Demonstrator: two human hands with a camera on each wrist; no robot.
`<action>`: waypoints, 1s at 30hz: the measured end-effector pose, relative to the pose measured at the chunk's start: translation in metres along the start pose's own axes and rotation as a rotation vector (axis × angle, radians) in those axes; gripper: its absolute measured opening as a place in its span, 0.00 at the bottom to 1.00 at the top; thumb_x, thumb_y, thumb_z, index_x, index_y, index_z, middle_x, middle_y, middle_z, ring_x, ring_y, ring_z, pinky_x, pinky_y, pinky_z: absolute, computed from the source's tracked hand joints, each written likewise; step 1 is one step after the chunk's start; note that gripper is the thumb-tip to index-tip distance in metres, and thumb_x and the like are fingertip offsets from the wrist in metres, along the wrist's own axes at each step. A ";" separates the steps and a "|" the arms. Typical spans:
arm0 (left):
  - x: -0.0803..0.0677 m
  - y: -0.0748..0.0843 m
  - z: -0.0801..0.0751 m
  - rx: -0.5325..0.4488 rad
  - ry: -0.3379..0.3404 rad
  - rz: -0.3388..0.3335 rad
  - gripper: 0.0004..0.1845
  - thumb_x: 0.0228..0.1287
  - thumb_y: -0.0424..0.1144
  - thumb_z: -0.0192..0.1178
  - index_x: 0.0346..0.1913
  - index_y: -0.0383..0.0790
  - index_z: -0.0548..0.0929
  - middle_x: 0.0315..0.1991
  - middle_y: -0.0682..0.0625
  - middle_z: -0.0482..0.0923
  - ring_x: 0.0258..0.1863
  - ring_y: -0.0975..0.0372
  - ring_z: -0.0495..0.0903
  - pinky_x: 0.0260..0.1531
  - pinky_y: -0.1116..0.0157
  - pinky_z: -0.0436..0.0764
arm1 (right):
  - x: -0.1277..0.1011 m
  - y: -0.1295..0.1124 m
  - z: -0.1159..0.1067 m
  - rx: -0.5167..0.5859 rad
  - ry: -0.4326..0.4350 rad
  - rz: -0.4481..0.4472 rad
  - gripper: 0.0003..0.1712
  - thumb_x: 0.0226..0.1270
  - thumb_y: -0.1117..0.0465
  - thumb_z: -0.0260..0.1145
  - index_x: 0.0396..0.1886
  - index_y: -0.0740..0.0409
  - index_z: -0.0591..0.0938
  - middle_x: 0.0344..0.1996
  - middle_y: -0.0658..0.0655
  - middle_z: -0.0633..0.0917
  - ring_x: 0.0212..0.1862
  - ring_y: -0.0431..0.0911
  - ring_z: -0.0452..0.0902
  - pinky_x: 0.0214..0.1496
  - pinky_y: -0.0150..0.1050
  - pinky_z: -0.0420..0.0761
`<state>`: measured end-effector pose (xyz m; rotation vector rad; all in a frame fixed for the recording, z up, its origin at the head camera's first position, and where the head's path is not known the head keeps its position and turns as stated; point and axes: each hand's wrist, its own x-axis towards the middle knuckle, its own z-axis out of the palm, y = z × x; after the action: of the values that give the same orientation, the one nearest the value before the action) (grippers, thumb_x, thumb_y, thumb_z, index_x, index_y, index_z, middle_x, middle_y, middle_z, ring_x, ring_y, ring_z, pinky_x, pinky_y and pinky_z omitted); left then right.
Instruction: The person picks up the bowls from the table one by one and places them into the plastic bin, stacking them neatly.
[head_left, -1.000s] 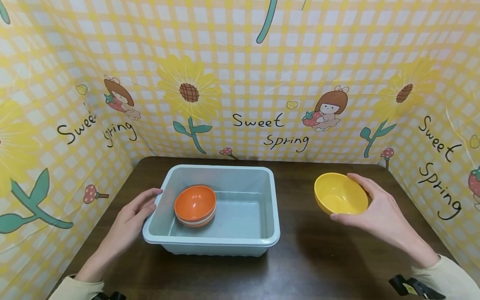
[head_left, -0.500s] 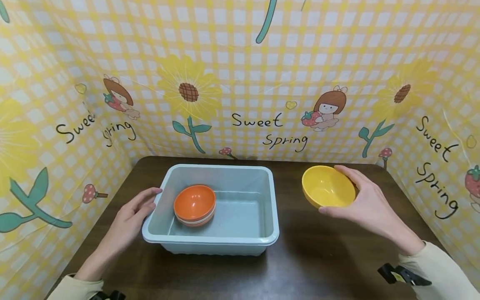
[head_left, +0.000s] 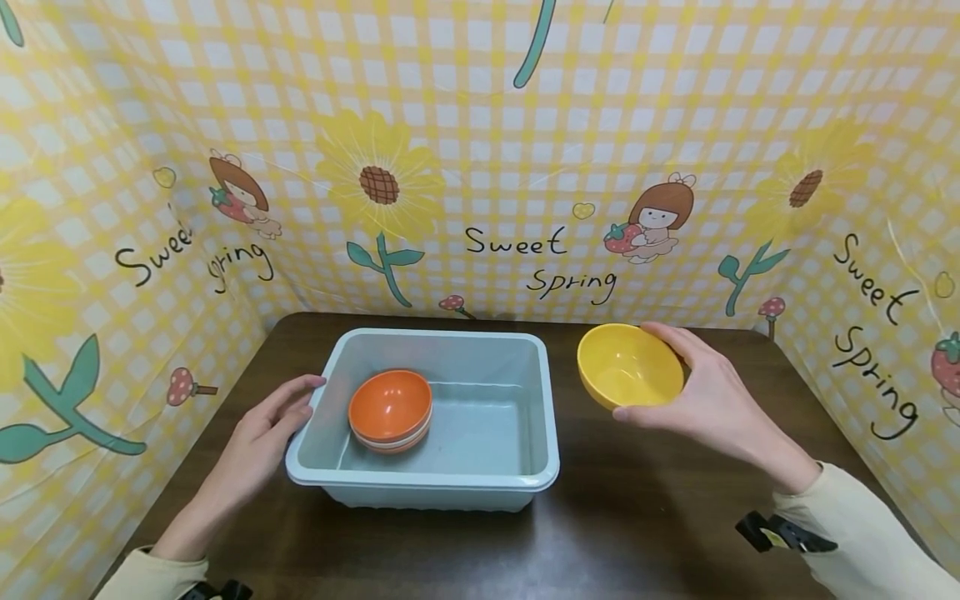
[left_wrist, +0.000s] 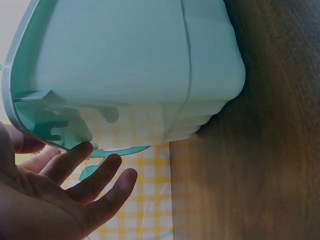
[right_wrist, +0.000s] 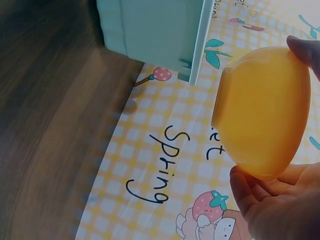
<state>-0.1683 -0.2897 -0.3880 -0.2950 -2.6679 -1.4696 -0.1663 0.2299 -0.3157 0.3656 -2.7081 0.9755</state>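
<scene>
head view: right hand [head_left: 708,400] cups yellow bowl [head_left: 628,365] in air at 3 o'clock of tub [head_left: 542,479]. left hand [head_left: 258,433], fingers relaxed, steadies rim at 9. best kept level, lowered w/ care onto orange bowls [head_left: 390,408].

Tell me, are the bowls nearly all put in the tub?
Done: a stack with an orange bowl on top already sits inside the pale green tub. In hand: the right hand holds a yellow bowl in the air beside the tub, while the left hand rests on its rim. Left: that yellow bowl is not yet in. No other bowls show.
</scene>
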 end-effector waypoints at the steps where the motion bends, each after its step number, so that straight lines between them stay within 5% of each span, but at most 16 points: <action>1: 0.000 0.000 0.000 0.001 -0.002 -0.002 0.22 0.87 0.42 0.47 0.75 0.39 0.71 0.72 0.34 0.72 0.69 0.52 0.74 0.45 0.74 0.79 | 0.001 -0.001 0.001 0.002 0.000 -0.007 0.64 0.40 0.38 0.90 0.76 0.52 0.72 0.67 0.55 0.78 0.58 0.51 0.76 0.53 0.47 0.77; 5: 0.000 -0.001 0.000 0.003 -0.001 -0.002 0.22 0.87 0.41 0.47 0.75 0.39 0.71 0.72 0.34 0.72 0.70 0.45 0.72 0.45 0.74 0.79 | 0.006 -0.004 0.005 0.015 -0.009 -0.028 0.63 0.39 0.38 0.91 0.75 0.52 0.73 0.67 0.54 0.78 0.59 0.50 0.76 0.54 0.49 0.77; 13: 0.000 -0.001 0.000 0.004 0.007 0.007 0.22 0.87 0.41 0.48 0.75 0.39 0.71 0.72 0.34 0.72 0.68 0.57 0.74 0.45 0.73 0.79 | 0.014 -0.016 0.012 0.022 -0.030 -0.050 0.64 0.37 0.38 0.91 0.75 0.53 0.73 0.65 0.53 0.79 0.58 0.50 0.76 0.55 0.53 0.78; 25: 0.000 0.000 0.000 0.008 -0.004 -0.009 0.23 0.87 0.42 0.47 0.76 0.39 0.70 0.73 0.34 0.71 0.70 0.43 0.71 0.45 0.74 0.79 | 0.026 -0.032 0.022 0.052 -0.061 -0.078 0.63 0.38 0.37 0.89 0.76 0.49 0.73 0.67 0.53 0.77 0.59 0.50 0.76 0.54 0.53 0.78; 30: 0.000 -0.001 0.000 0.005 -0.004 -0.009 0.23 0.87 0.42 0.47 0.76 0.39 0.70 0.72 0.34 0.72 0.69 0.51 0.73 0.45 0.73 0.79 | 0.029 -0.037 0.024 0.046 -0.073 -0.089 0.62 0.39 0.36 0.88 0.75 0.50 0.74 0.67 0.53 0.78 0.59 0.50 0.76 0.54 0.52 0.78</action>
<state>-0.1688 -0.2898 -0.3885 -0.2861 -2.6789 -1.4657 -0.1853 0.1824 -0.3037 0.5366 -2.7115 1.0199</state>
